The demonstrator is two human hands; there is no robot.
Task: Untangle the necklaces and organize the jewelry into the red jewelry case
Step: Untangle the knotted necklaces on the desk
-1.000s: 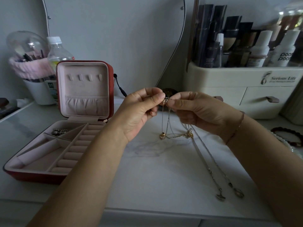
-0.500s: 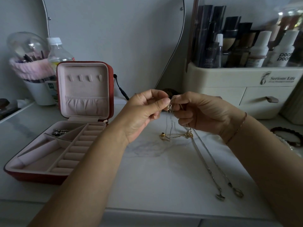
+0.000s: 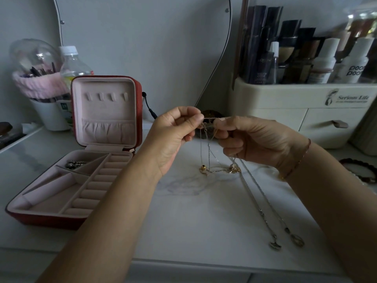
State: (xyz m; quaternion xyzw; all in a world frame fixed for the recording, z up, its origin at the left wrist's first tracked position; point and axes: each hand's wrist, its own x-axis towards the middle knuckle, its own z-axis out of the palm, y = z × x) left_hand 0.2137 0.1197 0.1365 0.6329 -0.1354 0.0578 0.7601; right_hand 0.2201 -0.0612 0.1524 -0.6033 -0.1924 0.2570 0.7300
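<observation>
Barely begun, by the look of it: pinching the knotted necklaces (image 3: 234, 168) above the tabletop (image 3: 204, 221) with fingers (image 3: 193, 121) of left hand (image 3: 173, 135) and right hand (image 3: 261, 141) clamped on the chains, loose ends trailing on the surface, open red jewelry case (image 3: 44, 221) at left holding just one small trinket (image 3: 75, 164).

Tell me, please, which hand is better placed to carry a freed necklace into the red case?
Left, probably: the left hand pinches the tangled chains on the side nearer the open red case; the right hand is farther away.
</observation>
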